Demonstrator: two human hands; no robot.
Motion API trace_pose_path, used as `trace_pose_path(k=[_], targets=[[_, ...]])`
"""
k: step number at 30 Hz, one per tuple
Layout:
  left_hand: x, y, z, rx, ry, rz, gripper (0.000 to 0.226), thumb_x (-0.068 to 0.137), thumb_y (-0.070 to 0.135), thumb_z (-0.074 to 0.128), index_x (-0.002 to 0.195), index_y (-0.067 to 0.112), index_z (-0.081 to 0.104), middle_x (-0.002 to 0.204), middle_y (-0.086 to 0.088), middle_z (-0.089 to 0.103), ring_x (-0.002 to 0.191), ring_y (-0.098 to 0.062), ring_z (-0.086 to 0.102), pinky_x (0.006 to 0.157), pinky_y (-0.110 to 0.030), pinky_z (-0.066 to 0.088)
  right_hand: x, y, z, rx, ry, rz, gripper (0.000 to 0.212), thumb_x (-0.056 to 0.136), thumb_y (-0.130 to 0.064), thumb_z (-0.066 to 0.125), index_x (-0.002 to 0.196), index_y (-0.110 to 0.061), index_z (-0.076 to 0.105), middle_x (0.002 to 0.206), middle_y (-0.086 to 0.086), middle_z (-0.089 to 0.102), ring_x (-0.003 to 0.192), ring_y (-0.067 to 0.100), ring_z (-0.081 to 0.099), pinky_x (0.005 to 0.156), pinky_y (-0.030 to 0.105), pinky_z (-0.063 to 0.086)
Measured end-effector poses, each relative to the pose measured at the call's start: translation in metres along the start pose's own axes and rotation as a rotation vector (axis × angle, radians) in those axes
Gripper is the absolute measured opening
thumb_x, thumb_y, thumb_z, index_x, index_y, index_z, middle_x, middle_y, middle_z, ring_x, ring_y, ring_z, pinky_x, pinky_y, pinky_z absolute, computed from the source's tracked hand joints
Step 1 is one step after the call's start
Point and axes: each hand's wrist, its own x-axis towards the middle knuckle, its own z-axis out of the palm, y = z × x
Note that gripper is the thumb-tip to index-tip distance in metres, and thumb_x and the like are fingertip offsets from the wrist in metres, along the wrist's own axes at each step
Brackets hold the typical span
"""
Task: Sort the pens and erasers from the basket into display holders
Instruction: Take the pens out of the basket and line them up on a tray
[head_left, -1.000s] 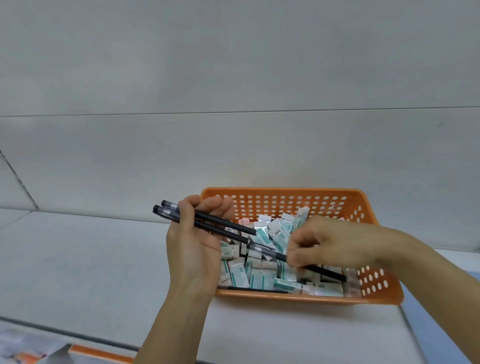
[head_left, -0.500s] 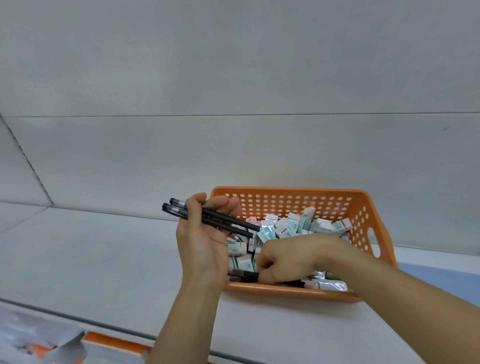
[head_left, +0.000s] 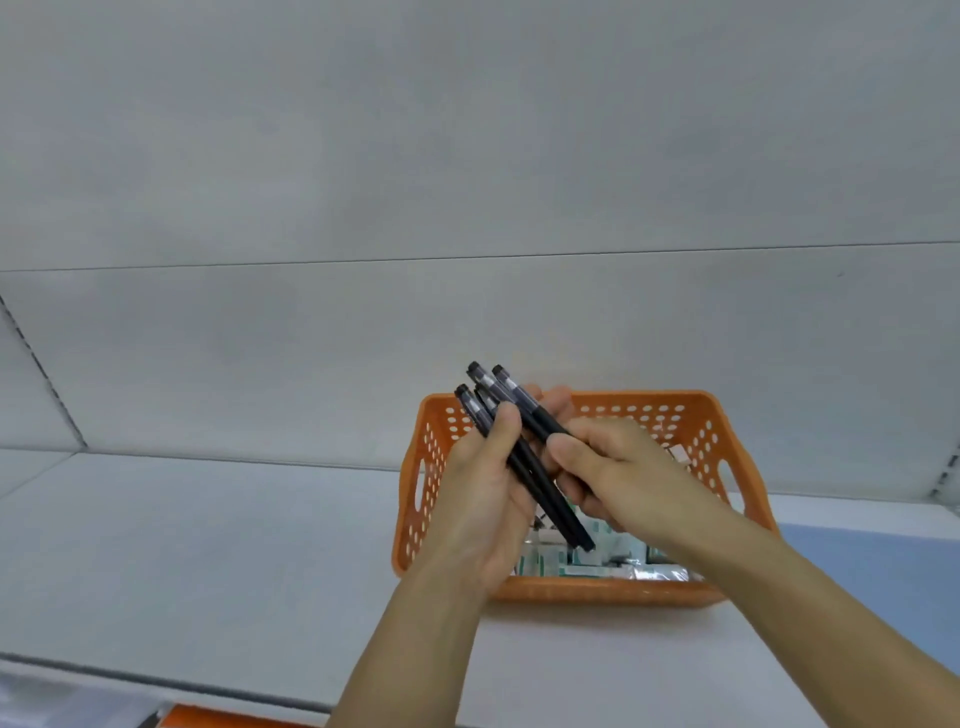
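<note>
An orange perforated basket (head_left: 701, 415) stands on a grey shelf, with several white-and-teal erasers (head_left: 587, 564) inside it. Above the basket, my left hand (head_left: 483, 499) grips a bundle of several black pens (head_left: 540, 488), caps pointing up and to the left. My right hand (head_left: 618, 467) holds one more black pen (head_left: 524, 402) against that bundle, fingers curled round its lower part. My hands hide much of the basket's contents.
The grey shelf surface (head_left: 208, 545) stretches to the left of the basket, with a grey back panel behind. A blue strip (head_left: 883, 561) lies to the right. An orange edge (head_left: 218, 719) shows at the bottom.
My right hand lifted a pen out of the basket and brought it up to the pens in my left hand. The bundle tilted more upright.
</note>
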Motion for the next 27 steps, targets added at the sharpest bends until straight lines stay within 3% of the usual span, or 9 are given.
trace_pose_path(k=[5,8,9,11,14,17,20,23,27], targets=[[-0.003,-0.003,0.008,-0.027,-0.086,0.028,0.024,0.098,0.016,0.044,0.116,0.004,0.055,0.111,-0.017,0.07,0.11,-0.025,0.066,0.086,-0.034,0.057,-0.01,0.006,-0.004,-0.165,0.097,-0.059,0.04,0.098,-0.022,0.05,0.059,-0.015,0.051,0.05,-0.003,0.047,0.042,0.008,0.042,0.048,0.028,0.035],[-0.004,-0.005,0.02,-0.072,-0.106,0.072,0.017,0.096,0.012,0.046,0.11,0.005,0.055,0.1,-0.017,0.072,0.104,-0.028,0.069,0.083,-0.033,0.058,-0.028,0.011,-0.005,-0.223,0.24,-0.118,0.052,0.094,-0.049,0.045,0.058,-0.013,0.053,0.053,0.0,0.049,0.051,0.017,0.048,0.056,0.036,0.04],[-0.004,-0.005,0.026,-0.107,-0.104,0.076,0.018,0.095,0.01,0.047,0.111,0.004,0.054,0.098,-0.016,0.072,0.101,-0.029,0.07,0.081,-0.035,0.059,-0.035,0.013,-0.005,-0.124,0.339,-0.118,0.053,0.09,-0.056,0.04,0.063,-0.015,0.059,0.057,-0.004,0.055,0.056,0.014,0.052,0.06,0.035,0.042],[-0.004,-0.008,0.039,-0.179,-0.097,0.078,0.019,0.096,0.007,0.048,0.113,0.003,0.052,0.097,-0.016,0.072,0.097,-0.03,0.071,0.082,-0.042,0.059,-0.045,0.018,-0.007,0.356,0.514,-0.033,0.056,0.088,-0.062,0.035,0.09,-0.019,0.071,0.083,-0.005,0.073,0.081,0.01,0.068,0.074,0.029,0.05],[-0.011,-0.027,0.066,-0.253,-0.113,0.059,0.022,0.095,0.005,0.048,0.116,0.003,0.051,0.094,-0.015,0.072,0.094,-0.028,0.071,0.082,-0.04,0.059,-0.054,0.026,-0.015,1.054,0.449,0.102,0.07,0.096,-0.059,0.027,0.113,-0.004,0.067,0.109,0.015,0.071,0.106,0.025,0.067,0.095,0.038,0.048],[-0.019,-0.056,0.095,-0.263,-0.141,-0.002,0.017,0.095,0.008,0.048,0.11,0.005,0.055,0.085,-0.013,0.07,0.081,-0.024,0.071,0.073,-0.034,0.06,-0.069,0.035,-0.033,1.277,0.417,0.117,0.065,0.1,-0.053,0.027,0.115,-0.002,0.065,0.116,0.02,0.068,0.11,0.028,0.065,0.103,0.04,0.044],[-0.021,-0.083,0.124,-0.227,-0.156,-0.019,0.018,0.097,0.01,0.045,0.114,0.005,0.051,0.081,-0.01,0.069,0.078,-0.021,0.071,0.07,-0.031,0.059,-0.098,0.044,-0.07,0.984,0.475,0.125,0.057,0.103,-0.046,0.028,0.114,-0.007,0.067,0.11,0.014,0.072,0.104,0.024,0.068,0.094,0.039,0.049],[-0.021,-0.117,0.158,-0.063,-0.138,0.056,0.013,0.102,0.011,0.041,0.113,0.007,0.046,0.096,-0.01,0.074,0.1,-0.021,0.07,0.089,-0.038,0.054,-0.14,0.054,-0.115,0.41,0.506,0.121,0.042,0.104,-0.033,0.033,0.107,-0.013,0.07,0.093,0.005,0.074,0.082,0.021,0.071,0.079,0.038,0.055],[-0.032,-0.171,0.216,0.068,-0.205,-0.023,0.015,0.103,0.017,0.04,0.114,0.008,0.046,0.11,-0.009,0.073,0.11,-0.02,0.066,0.096,-0.04,0.047,-0.192,0.074,-0.185,0.186,0.254,0.232,0.032,0.104,-0.024,0.04,0.094,-0.003,0.061,0.072,0.006,0.064,0.06,0.016,0.057,0.058,0.03,0.048]])
